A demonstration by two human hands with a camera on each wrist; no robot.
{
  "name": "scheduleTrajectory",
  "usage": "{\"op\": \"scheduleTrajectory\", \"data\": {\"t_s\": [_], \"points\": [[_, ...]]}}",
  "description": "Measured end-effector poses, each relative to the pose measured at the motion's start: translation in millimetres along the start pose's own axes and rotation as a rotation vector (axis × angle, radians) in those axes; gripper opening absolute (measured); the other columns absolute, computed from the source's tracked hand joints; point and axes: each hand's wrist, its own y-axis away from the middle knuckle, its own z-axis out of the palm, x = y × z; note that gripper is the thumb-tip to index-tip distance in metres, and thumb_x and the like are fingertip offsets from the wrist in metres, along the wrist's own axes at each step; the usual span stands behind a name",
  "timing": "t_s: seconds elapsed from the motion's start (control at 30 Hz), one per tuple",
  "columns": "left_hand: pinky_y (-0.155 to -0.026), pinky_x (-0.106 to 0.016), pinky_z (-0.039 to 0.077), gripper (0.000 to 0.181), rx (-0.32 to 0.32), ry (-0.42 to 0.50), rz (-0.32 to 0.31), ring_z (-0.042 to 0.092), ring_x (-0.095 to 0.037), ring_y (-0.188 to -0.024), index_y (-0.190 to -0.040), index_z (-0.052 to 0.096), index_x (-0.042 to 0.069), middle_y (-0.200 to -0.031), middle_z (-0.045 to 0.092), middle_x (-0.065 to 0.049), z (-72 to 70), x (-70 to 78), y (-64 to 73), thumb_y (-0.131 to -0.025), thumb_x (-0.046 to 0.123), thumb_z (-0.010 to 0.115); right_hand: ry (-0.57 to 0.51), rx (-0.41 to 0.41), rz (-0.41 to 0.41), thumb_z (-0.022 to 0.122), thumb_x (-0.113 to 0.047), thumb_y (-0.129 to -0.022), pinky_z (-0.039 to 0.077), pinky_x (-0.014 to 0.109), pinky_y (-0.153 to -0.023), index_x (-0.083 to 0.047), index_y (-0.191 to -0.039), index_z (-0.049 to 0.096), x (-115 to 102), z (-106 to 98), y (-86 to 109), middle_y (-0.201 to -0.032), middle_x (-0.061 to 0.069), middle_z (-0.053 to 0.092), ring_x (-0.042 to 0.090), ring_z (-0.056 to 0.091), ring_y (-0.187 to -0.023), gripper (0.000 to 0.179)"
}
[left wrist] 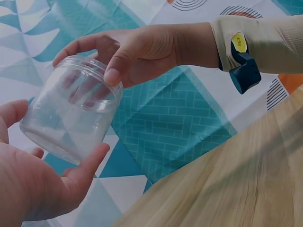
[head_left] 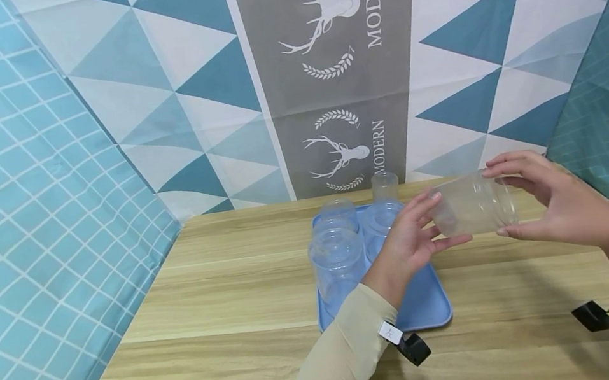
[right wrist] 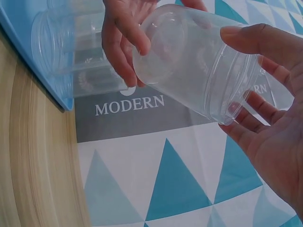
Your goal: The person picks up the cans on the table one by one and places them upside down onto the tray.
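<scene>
A clear plastic jar is held on its side above the table, between both hands. My right hand grips it around the ridged mouth end, thumb on one side and fingers on the other. Around the base end, my left hand holds the jar between its thumb and fingers. In the left wrist view the jar is tilted, mouth upward, and looks see-through. The right wrist view shows the jar's round base toward the left fingers.
Beyond the left forearm, a blue tray on the wooden table carries several clear jars, including a front left jar and a narrower container at the back. Patterned cloth hangs behind the table.
</scene>
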Motion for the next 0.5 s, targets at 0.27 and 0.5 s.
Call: {"op": "scheduleTrajectory", "data": {"t_s": [0.27,0.5], "points": [[-0.087,-0.065,0.047,0.029,-0.045,-0.048,0.016,0.063,-0.029,-0.097,-0.117,0.062,0.014,-0.113,0.065,-0.009,-0.7,2.8,2.6,-0.089,0.019,0.067,-0.01,-0.001,-0.013,0.086,0.026,-0.035,0.038,0.014,-0.101,0.012,-0.129,0.047,0.1,1.1,1.0,-0.137,0.014,0.039,0.011,0.04,-0.126,0.103],[-0.085,-0.063,0.049,0.031,-0.022,-0.082,0.021,0.062,-0.027,-0.093,-0.117,0.064,0.015,-0.11,0.064,-0.008,0.9,4.9,4.8,-0.086,0.018,0.067,-0.026,0.005,-0.017,0.085,0.027,-0.036,0.041,0.013,-0.096,0.013,-0.13,0.046,-0.6,1.8,0.7,-0.138,0.01,0.04,0.012,0.042,-0.124,0.103]]}}
